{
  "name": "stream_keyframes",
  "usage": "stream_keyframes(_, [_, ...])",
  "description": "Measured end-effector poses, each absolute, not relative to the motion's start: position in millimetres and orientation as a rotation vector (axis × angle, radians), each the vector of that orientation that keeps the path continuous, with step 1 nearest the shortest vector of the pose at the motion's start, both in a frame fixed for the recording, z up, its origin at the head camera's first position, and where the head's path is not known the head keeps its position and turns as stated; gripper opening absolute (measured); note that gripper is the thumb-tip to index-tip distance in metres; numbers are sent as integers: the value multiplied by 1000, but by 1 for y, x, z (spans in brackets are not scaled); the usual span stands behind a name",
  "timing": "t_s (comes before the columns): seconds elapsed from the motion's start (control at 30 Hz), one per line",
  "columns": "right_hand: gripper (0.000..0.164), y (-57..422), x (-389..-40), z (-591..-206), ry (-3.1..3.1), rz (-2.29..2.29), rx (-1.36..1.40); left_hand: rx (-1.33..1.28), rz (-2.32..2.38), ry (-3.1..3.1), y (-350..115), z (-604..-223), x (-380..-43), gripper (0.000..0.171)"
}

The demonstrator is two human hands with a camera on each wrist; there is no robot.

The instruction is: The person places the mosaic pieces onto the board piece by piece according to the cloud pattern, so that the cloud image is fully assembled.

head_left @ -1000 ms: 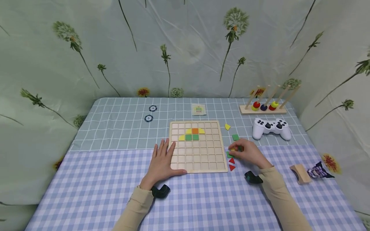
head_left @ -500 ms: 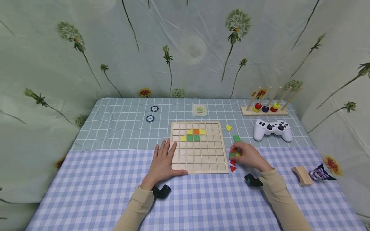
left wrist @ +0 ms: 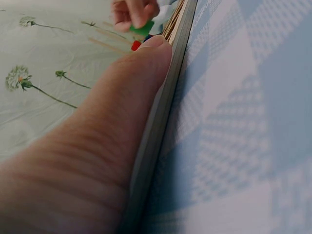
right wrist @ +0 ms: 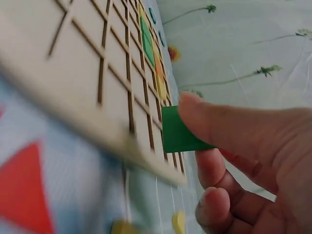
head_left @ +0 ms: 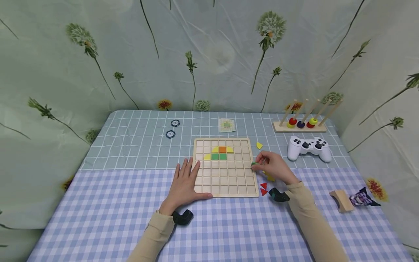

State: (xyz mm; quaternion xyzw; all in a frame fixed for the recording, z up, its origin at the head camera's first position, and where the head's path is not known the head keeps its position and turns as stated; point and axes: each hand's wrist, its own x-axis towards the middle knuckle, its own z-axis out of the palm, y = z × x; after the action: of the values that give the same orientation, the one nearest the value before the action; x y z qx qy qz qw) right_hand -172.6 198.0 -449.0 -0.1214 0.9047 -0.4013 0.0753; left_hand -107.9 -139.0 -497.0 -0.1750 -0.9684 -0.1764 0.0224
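Note:
My right hand [head_left: 275, 166] pinches a green square tile [right wrist: 176, 129] between thumb and fingers, over the right edge of the wooden grid board [head_left: 226, 181]. The left hand [head_left: 184, 183] lies with fingers spread on the board's left edge, its thumb [left wrist: 146, 63] along the front rim. On the board, an orange tile [head_left: 222, 149] sits between two yellow ones in the second row. Below them, a yellow tile [head_left: 207, 157] and two green tiles [head_left: 219, 157] stand side by side. Yellow pieces [head_left: 270, 178] and two red triangles [head_left: 263, 189] lie right of the board, partly beneath the right hand.
A pattern card [head_left: 227, 125] lies behind the board, with another yellow piece [head_left: 259, 145] off its right side. Two round chips [head_left: 170, 134] are at back left. A peg stand with beads [head_left: 299, 128], a game controller [head_left: 309, 148], an arched wooden block [head_left: 342, 201] and a small packet [head_left: 362, 197] are right.
The right hand has picked up a green square tile from beside the board and moved it left and away, to the board's right edge. The left hand stays put.

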Motion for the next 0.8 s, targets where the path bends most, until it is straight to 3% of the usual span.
stream_keyframes(0.4, [6, 147, -195, -451, 2777, -1347, -494, -548, -558, -2984, -139, -497, -108, 121])
stream_keyframes(0.8, [7, 120, -201, -461, 2869, -1197, -458, -542, -553, -3000, -139, -497, -108, 121])
